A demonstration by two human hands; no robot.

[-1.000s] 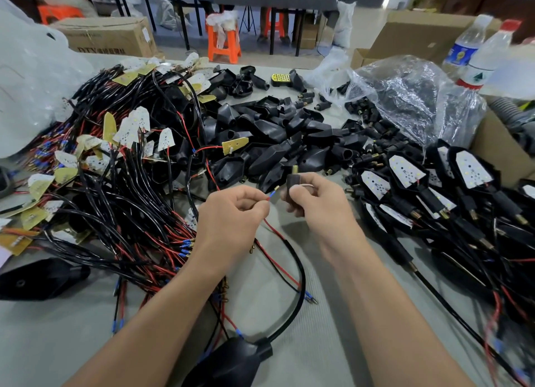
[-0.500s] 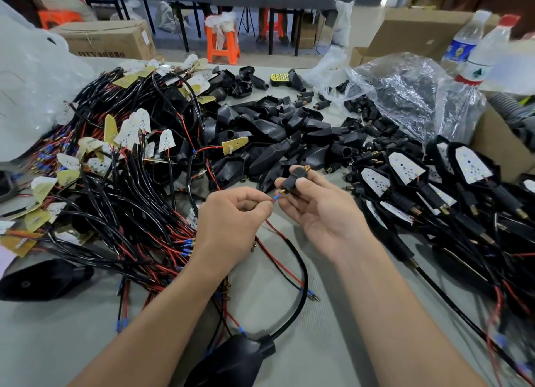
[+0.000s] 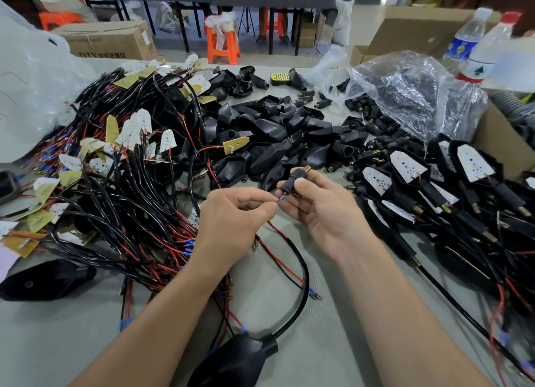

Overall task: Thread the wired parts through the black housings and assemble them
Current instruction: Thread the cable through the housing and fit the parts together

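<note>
Head cam, looking down at the bench: the left hand (image 3: pixel 231 221) is curled up, pinching a thin red wire with a blue crimped tip (image 3: pixel 278 200) between thumb and forefinger. The right hand (image 3: pixel 327 212) is half open, its thumb and fingertips holding a small black barrel-shaped connector with a brass threaded end (image 3: pixel 293 180), held above the grey table (image 3: pixel 58 343) between the two piles. The wire tip sits right at the barrel's lower end, so I'd say this piece is just at the threading step.

Progress-wise, a decent batch looks done: the row of black housings with white LED boards seated in them (image 3: pixel 411 166) on the right. Plenty left though, judging by the tangle of loose wired LED boards with black and red leads (image 3: pixel 130 131) on the left and the heap of empty black plastic housings (image 3: pixel 275 137) in the middle.

Can't tell whether the tip is actually inside the bore yet, too small. The wire vanishes under the left hand, so no idea which board it belongs to. The right edge of the view is blurry.
</note>
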